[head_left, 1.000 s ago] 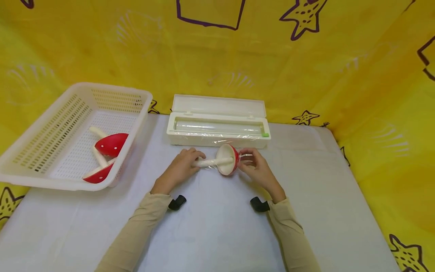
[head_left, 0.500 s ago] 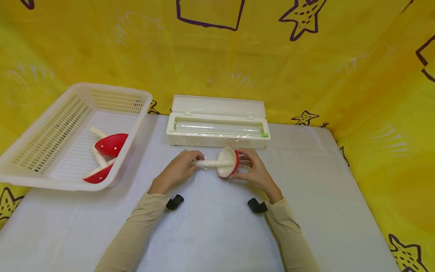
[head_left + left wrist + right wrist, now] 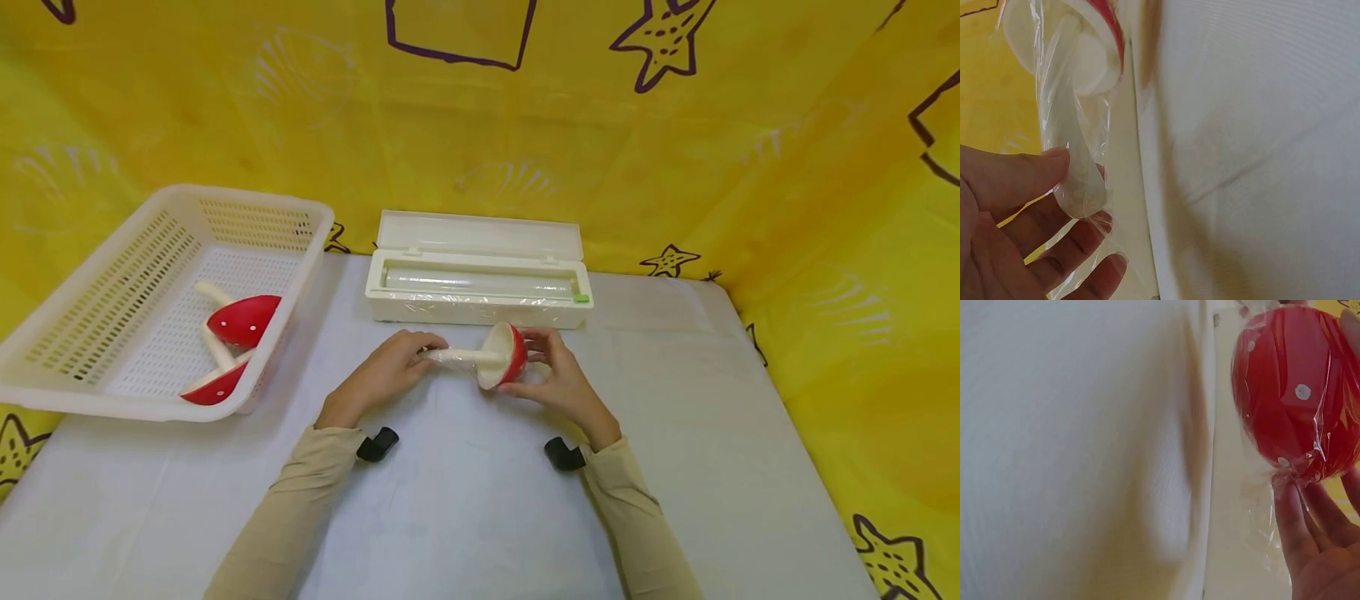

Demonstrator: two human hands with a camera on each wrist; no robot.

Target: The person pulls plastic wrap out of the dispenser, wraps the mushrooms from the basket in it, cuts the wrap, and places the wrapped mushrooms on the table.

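Note:
A toy mushroom [image 3: 465, 356] with a white stem and a red, white-dotted cap lies sideways between my two hands, over the table in front of the film box. Clear plastic film wraps it; creases and loose ends show around the stem [image 3: 1060, 125] in the left wrist view. My left hand [image 3: 386, 371] pinches the stem's end between thumb and fingers, with film trailing over the fingers. On the other side, my right hand [image 3: 558, 377] holds the red cap [image 3: 1291, 394], its thumb and fingers spread around the wrapped dome. Film bunches at the cap's edge by the fingertips.
Just behind the hands stands a white cling film box [image 3: 480, 312], lid up, with a film roll [image 3: 480, 283] inside and a green cutter piece at right. At left, a white plastic basket [image 3: 247, 197] holds red-capped mushrooms [image 3: 243, 321]. A yellow patterned curtain [image 3: 487, 125] hangs behind.
My right hand has moved from pinching film at the top of the cap to spreading its fingers around the cap. The mushroom has turned slightly, and my left hand has shifted a little left.

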